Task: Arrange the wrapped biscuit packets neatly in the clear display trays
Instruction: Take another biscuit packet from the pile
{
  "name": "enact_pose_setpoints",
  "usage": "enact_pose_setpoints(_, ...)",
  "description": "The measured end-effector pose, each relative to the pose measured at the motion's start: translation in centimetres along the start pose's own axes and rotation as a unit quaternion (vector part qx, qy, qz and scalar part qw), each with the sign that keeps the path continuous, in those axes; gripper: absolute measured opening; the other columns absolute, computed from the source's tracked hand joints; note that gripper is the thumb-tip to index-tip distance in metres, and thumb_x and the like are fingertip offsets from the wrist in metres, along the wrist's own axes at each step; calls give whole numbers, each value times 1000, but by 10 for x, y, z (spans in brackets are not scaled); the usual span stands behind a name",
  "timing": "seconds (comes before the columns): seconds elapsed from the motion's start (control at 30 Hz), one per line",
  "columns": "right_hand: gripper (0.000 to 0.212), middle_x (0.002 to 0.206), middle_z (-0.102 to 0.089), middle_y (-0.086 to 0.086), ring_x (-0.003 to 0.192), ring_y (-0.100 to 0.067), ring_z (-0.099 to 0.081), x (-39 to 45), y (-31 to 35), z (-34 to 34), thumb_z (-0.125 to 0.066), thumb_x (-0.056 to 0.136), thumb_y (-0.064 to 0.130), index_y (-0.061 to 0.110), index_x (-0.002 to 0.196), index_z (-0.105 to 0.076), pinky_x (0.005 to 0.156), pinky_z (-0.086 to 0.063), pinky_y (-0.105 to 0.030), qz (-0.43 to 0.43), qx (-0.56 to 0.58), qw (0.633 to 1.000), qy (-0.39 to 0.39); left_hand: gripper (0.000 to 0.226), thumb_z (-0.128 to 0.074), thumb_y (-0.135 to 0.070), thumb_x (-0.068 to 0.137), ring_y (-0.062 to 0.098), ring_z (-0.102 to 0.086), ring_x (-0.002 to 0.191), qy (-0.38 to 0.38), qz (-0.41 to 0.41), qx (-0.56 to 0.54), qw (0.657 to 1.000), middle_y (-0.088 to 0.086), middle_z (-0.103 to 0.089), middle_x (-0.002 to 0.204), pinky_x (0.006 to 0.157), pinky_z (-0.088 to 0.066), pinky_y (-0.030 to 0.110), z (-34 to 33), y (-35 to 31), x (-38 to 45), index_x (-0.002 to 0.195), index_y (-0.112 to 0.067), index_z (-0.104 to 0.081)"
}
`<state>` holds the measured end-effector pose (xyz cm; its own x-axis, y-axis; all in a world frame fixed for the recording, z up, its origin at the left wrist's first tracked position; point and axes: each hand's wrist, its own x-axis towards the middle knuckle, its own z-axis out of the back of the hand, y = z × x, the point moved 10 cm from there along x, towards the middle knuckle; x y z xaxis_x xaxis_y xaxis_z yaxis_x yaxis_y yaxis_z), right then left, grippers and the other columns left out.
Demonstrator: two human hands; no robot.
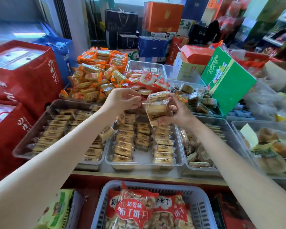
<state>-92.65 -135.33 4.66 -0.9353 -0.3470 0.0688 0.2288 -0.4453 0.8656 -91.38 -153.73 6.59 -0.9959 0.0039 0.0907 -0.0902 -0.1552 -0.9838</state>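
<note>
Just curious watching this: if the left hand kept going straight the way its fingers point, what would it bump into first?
Most likely the biscuit packets gripped in the right hand. The left hand points its fingertips right at them, nearly touching, though depth is hard to judge from one view.

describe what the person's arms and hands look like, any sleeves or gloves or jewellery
Both arms are bare from the frame's lower edge to the fingertips: no sleeves show. The left hand and right hand wear no gloves, and no rings, watch or bracelets are visible on the fingers or wrists. The forearms look slender, with no visible markings. Nail detail is too small to tell.
</note>
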Motion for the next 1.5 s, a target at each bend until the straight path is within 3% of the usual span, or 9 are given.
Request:
enact_pose_setpoints(0.13,74,111,-45,19,95,4,-52,-6,15,3,-80,72,5,38,122,-36,73,-46,-7,14,13,1000,19,11,-75,-18,78,10,-64,77,-8,-75,155,985,-3,-69,82,76,-52,23,-8,-33,2,88,-15,-72)
enact_pose_setpoints(0.33,74,121,-50,6,111,-19,-52,-10,31,9,-81,70,15,42,124,-38,99,-45,-43,33,-62,997,29,8,-72,-10,80,-2,-56,64,-28,-158,291,943,-3,-66,76,65,-44,7,-11,-66,-8,87,-12,-73)
enact_pose_setpoints(0.5,73,105,-48,20,93,5,-50,-18,37,4,-79,74,17,40,130,-38,80,-41,-7,27,-118,989,85,11,-65,-16,87,17,-66,78,35,-222,440,870,3,-72,88,78,-53,32,-20,-64,-16,94,-12,-73)
enact_pose_setpoints(0.67,62,115,-55,2,105,-16,-57,-21,37,3,-79,74,20,31,123,-42,93,-45,-29,16,-91,991,93,6,-69,-7,82,-2,-63,63,75,-150,343,924,-2,-70,76,76,-55,23,-11,-38,-12,85,-11,-72)
enact_pose_setpoints(0.9,55,112,-58,2,108,-14,-55,-22,28,7,-77,77,17,25,120,-44,95,-43,-26,0,-52,995,88,19,-64,-12,87,14,-63,87,90,-62,186,977,-3,-67,101,80,-50,26,-19,-28,-8,105,-16,-68)
enact_pose_setpoints(1.07,53,115,-57,4,106,-3,-54,-22,38,4,-75,77,16,25,120,-44,85,-48,-14,8,-32,994,107,8,-66,-11,85,2,-59,65,-2,-101,156,983,-10,-64,75,67,-49,13,-20,-48,-6,88,-19,-68)
enact_pose_setpoints(1.27,58,120,-53,3,115,-14,-49,-16,30,8,-77,76,22,28,124,-46,96,-41,-25,9,-64,993,102,11,-67,-10,84,30,-67,93,49,-23,104,993,9,-71,95,91,-53,42,-15,-29,-2,92,-17,-71)
enact_pose_setpoints(1.4,60,117,-52,9,111,-15,-52,-12,29,5,-80,72,26,27,125,-51,96,-44,-31,16,-95,992,85,77,-74,-15,77,14,-63,95,195,8,177,965,-7,-52,125,80,-53,24,-46,-20,-17,141,-28,-35)
enact_pose_setpoints(1.5,65,107,-56,8,101,-15,-58,-9,38,4,-83,68,24,22,125,-51,86,-47,-24,39,-89,994,47,89,-80,-23,71,15,-55,105,192,-24,293,936,-4,-48,132,82,-44,21,-57,-13,-15,144,-30,-29)
